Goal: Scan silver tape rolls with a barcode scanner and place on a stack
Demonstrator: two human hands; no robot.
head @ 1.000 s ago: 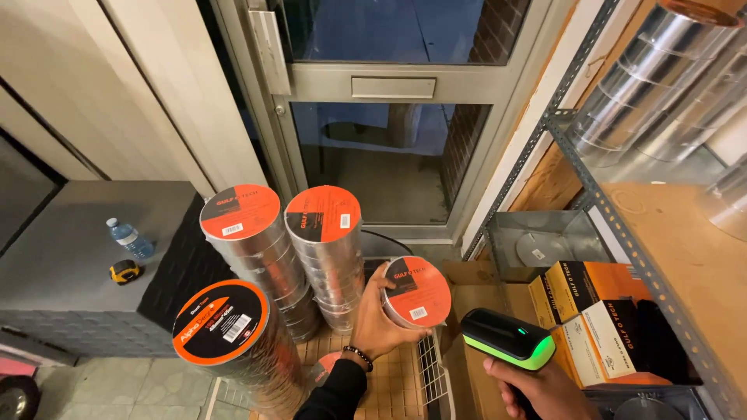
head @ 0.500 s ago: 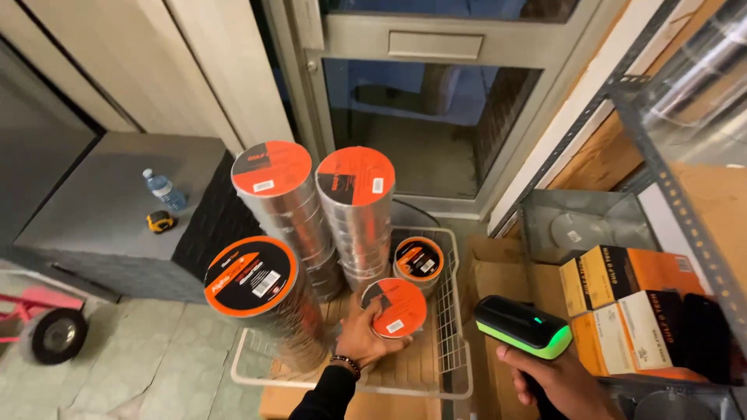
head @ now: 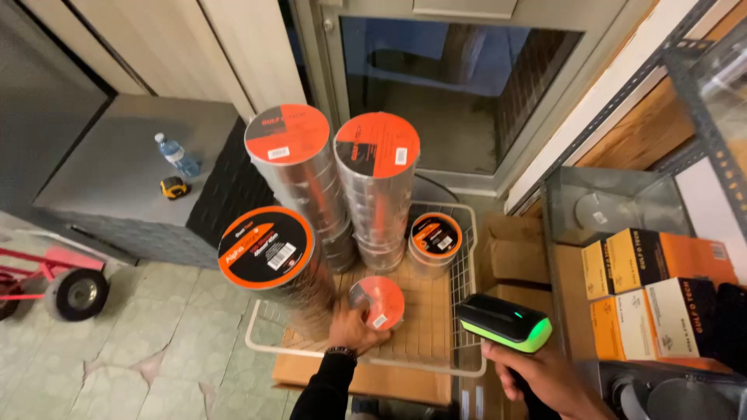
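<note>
The left hand [head: 352, 327] has its grip closed around a small roll of foil tape [head: 377, 302], low in the middle of the frame, fingers wrapped about the roll's silvery side. The roll stands on end in the wire basket [head: 465, 307], its short axis upright and its round orange-and-black label face turned up toward the camera. How far its underside rests on the cardboard sheet lining the basket is hidden by the hand. The right hand [head: 537, 377], at the lower right, has its grip closed on the handle of a black-and-green scanner [head: 504, 323], whose head points left toward the basket; the handle and most of the fingers are cut off by the bottom edge.

Just left of the held roll stands a tall stack of rolls [head: 268, 260], with two more tall stacks [head: 373, 187] behind it and a short roll [head: 436, 241] at the basket's back right. Orange-and-black boxes [head: 661, 288] sit on a shelf at the right.
</note>
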